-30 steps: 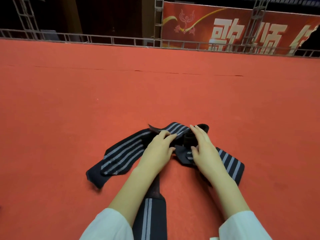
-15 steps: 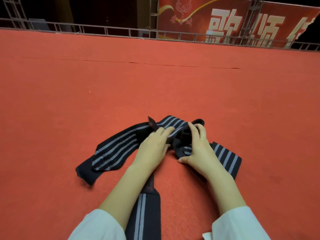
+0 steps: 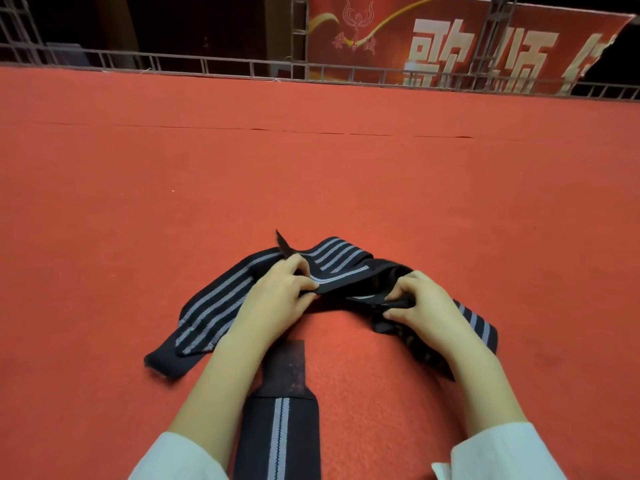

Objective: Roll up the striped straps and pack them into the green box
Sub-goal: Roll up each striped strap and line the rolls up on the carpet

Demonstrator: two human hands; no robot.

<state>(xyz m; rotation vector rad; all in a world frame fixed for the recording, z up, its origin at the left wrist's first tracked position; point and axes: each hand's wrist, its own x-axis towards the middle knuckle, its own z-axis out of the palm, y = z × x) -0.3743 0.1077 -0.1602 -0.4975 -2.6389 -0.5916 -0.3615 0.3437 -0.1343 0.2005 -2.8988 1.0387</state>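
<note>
A flat orange-red felt carpet (image 3: pixel 173 174) fills most of the frame. At lower centre lies a long black elastic strap with pale grey lengthwise stripes (image 3: pixel 341 261); four stripes show on its raised fold. A second black elastic strap (image 3: pixel 277 438) at the bottom centre carries a pair of grey-white stripes down its middle and ends in a dull brownish-black tab. White fabric sleeves (image 3: pixel 502 452) show at the bottom corners. Along the top runs a grey metal railing (image 3: pixel 207 64), and at upper right hangs a red banner with cream characters and a gold swirl (image 3: pixel 450 36).
</note>
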